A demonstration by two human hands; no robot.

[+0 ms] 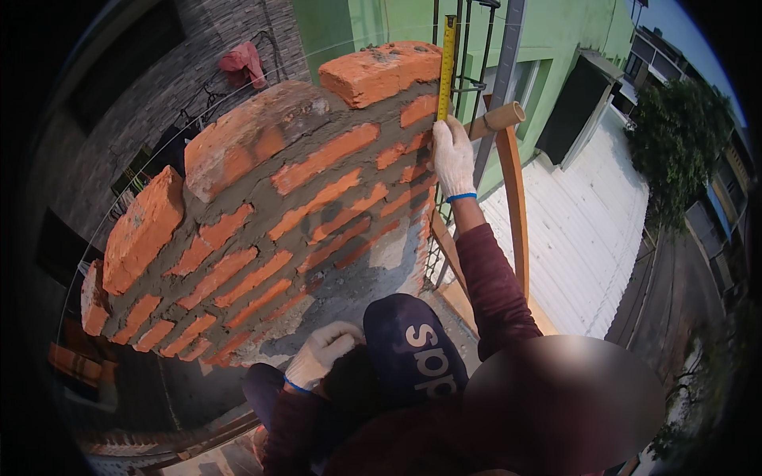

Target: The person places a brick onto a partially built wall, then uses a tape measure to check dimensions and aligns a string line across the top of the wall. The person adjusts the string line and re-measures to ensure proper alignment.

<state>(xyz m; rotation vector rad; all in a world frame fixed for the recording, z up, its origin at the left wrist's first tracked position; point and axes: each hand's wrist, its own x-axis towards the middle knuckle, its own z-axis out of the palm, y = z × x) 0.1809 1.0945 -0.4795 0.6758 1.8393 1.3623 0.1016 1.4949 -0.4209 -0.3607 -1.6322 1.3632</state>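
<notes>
My right hand (pixel 453 159), in a white knit glove with a blue cuff, is closed on a tape measure (pixel 447 67) at the wall's right end. Its yellow blade stands upright out of the grip, beside the top brick (pixel 381 73); any case is hidden. The brick wall (pixel 317 214) has orange bricks in grey mortar and a stepped top. Low before the wall, my gloved left hand (pixel 321 355) has its fingers curled in. Whatever it may hold is hidden. Beside it bulges dark blue cloth (pixel 413 345) with pale lettering.
Past the wall's right end are a bamboo pole (pixel 498 120), a curved wooden board (pixel 512 206) and dark steel bars (pixel 470 47). A white corrugated roof (pixel 583 238) lies to the right. A thin string (pixel 171 143) runs along the wall's far side. A blurred round patch covers the lower right.
</notes>
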